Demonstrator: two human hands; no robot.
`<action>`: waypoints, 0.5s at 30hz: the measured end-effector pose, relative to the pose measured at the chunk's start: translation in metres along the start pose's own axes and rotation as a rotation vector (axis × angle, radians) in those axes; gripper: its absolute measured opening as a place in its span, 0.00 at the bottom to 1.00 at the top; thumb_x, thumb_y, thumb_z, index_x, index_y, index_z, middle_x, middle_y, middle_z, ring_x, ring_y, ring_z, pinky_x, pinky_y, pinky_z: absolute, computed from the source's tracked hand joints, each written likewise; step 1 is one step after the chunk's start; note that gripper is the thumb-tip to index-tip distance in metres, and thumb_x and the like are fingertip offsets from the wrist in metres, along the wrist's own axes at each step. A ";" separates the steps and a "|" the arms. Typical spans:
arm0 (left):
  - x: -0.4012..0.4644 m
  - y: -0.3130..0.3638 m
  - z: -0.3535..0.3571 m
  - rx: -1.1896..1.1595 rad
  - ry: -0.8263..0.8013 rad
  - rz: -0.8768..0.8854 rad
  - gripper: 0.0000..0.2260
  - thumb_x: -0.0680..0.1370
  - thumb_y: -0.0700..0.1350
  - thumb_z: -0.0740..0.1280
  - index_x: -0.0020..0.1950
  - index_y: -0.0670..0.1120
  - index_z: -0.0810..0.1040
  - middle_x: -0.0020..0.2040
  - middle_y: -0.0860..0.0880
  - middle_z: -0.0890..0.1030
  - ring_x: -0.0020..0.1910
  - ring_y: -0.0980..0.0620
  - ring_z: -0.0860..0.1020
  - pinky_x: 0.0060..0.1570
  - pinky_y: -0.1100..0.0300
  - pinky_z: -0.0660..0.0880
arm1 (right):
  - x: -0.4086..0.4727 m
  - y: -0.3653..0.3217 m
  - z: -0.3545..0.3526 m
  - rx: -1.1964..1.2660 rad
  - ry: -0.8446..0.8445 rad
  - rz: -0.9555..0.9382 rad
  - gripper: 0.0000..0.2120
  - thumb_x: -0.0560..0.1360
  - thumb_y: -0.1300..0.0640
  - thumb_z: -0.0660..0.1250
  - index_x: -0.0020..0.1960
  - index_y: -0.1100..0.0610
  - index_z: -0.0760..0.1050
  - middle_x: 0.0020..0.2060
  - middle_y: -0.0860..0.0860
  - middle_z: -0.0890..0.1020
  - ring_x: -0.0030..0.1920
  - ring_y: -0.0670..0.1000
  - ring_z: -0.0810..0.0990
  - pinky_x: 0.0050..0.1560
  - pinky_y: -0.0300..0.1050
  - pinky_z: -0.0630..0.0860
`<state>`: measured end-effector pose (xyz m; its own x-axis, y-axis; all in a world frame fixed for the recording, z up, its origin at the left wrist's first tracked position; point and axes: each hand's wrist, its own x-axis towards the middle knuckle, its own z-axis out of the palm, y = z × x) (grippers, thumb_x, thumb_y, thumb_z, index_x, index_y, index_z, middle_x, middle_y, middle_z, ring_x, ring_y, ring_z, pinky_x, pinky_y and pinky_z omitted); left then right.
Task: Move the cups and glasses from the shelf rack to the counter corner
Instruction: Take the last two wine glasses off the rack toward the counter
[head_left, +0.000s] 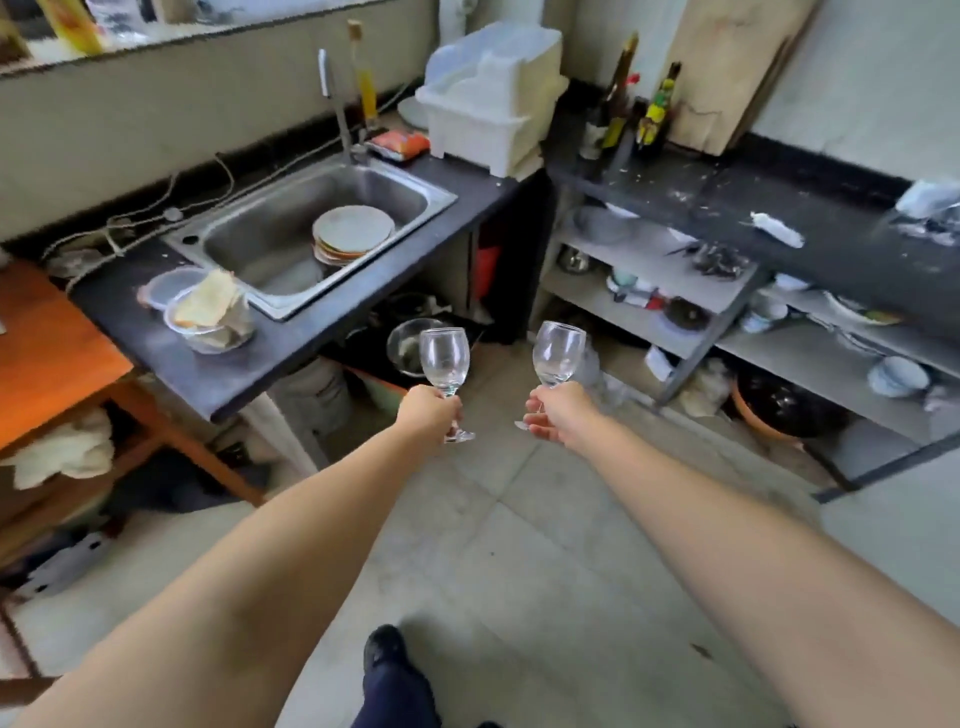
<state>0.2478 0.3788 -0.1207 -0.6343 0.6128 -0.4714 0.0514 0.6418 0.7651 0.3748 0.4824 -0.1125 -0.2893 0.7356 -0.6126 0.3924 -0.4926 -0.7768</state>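
Two clear stemmed wine glasses are held upright over the tiled floor. My left hand (428, 415) grips the stem of the left wine glass (444, 358). My right hand (558, 413) grips the stem of the right wine glass (558, 353). Both arms reach forward toward the counter corner (524, 171), where the dark sink counter meets the dark right counter (779, 208). Below the right counter stands the grey shelf rack (670, 270) with bowls, cups and utensils on its tiers.
A steel sink (291, 228) holds stacked plates (353, 231). A white plastic dish rack (493, 98) and bottles (654, 109) fill the corner. Plastic containers (208, 312) sit at the counter's near end. An orange wooden table (47, 353) stands left. My shoe (387, 649) is below.
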 end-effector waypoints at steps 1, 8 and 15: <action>0.005 0.012 0.015 0.017 -0.024 0.021 0.14 0.77 0.36 0.61 0.30 0.42 0.73 0.19 0.49 0.72 0.10 0.60 0.66 0.13 0.72 0.61 | 0.005 0.000 -0.014 0.019 0.023 0.005 0.13 0.81 0.64 0.55 0.38 0.57 0.66 0.34 0.52 0.72 0.28 0.49 0.72 0.14 0.31 0.68; 0.055 0.098 0.093 0.154 -0.214 0.140 0.14 0.77 0.36 0.60 0.31 0.42 0.72 0.27 0.45 0.71 0.09 0.59 0.65 0.13 0.72 0.60 | 0.055 -0.017 -0.102 0.205 0.199 0.044 0.14 0.81 0.63 0.54 0.37 0.57 0.67 0.33 0.52 0.72 0.14 0.43 0.72 0.14 0.30 0.67; 0.128 0.200 0.156 0.317 -0.374 0.290 0.17 0.78 0.38 0.61 0.28 0.43 0.73 0.21 0.48 0.72 0.11 0.59 0.67 0.14 0.72 0.63 | 0.097 -0.060 -0.174 0.427 0.368 0.026 0.14 0.81 0.65 0.54 0.38 0.57 0.67 0.32 0.53 0.71 0.11 0.42 0.70 0.14 0.30 0.67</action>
<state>0.2968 0.6575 -0.0963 -0.2464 0.8693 -0.4286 0.4482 0.4943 0.7448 0.4756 0.6641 -0.0999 0.0695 0.7966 -0.6005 -0.0150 -0.6010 -0.7991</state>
